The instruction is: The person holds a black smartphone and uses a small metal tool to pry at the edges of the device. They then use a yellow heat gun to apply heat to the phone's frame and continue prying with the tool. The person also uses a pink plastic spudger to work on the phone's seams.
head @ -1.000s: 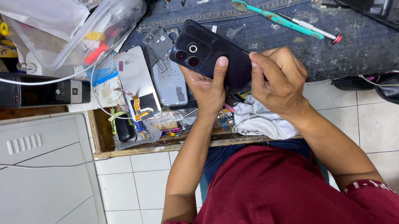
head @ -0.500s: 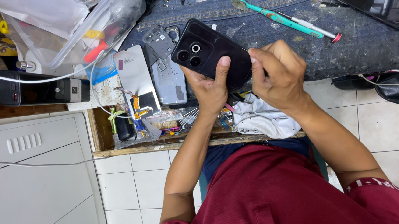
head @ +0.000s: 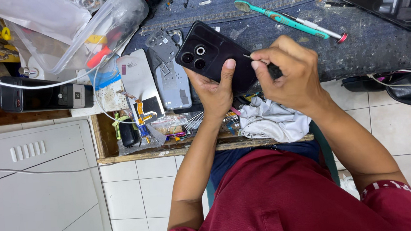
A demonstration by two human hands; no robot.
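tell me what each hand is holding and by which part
Left hand holds the black phone by its lower end, thumb on its back. Right hand pinches a thin tool near its tip.

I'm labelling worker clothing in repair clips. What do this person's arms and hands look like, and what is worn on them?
Both hands, left hand and right hand, are bare: no gloves, rings or watch visible. Forearms are uncovered. Short dark red sleeves end near the elbows; the right one has a thin white stripe.

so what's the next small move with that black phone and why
Probably ease the thin tool tip along the edge of the black phone. The right hand pinches the tool at that edge, while the left hand grips the phone, back facing up.
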